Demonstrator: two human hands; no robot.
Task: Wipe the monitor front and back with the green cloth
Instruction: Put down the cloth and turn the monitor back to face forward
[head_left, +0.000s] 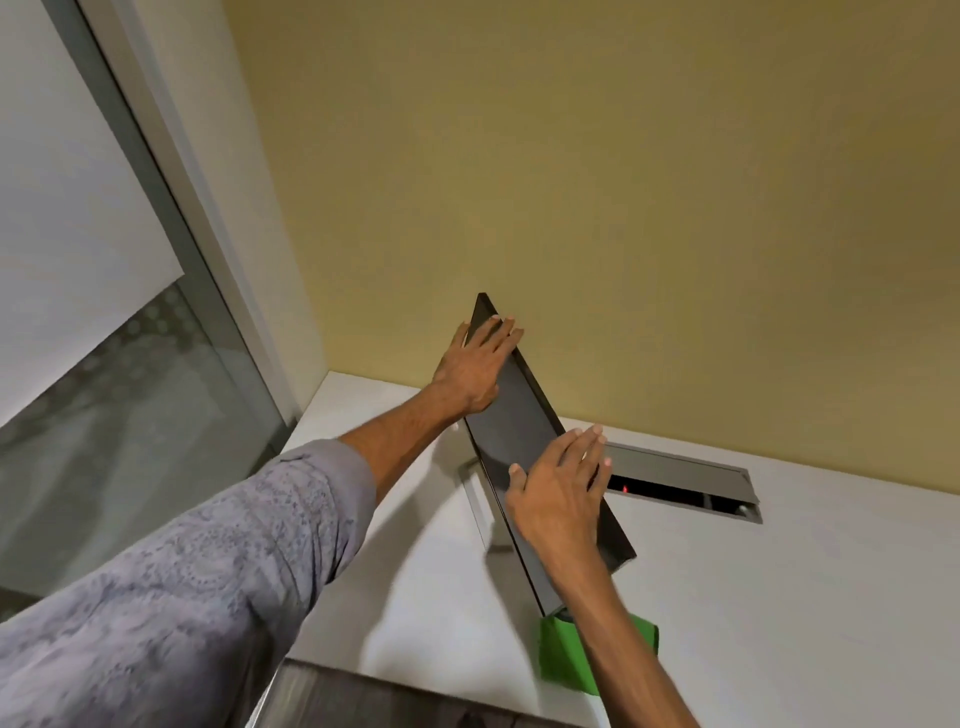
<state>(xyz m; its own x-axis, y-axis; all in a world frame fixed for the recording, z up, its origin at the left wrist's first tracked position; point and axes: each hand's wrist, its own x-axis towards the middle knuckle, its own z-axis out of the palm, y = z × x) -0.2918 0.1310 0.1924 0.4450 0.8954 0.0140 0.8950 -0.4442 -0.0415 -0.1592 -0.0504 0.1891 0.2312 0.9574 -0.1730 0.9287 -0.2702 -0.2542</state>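
Observation:
A thin black monitor (519, 431) stands on the white desk (779, 597), seen nearly edge-on from above and turned at an angle to the wall. My left hand (475, 366) grips its far top edge, fingers curled over the rim. My right hand (558, 499) grips the near part of the top edge, fingers over the back side. The green cloth (563, 654) lies on the desk under the monitor's near corner, partly hidden by my right forearm. Neither hand touches the cloth.
A yellow wall (623, 182) rises right behind the desk. A grey cable flap (680, 470) stands open in the desk at the right, a red light inside. A glass partition with a white blind (78, 260) is at the left. The desk's front edge runs below.

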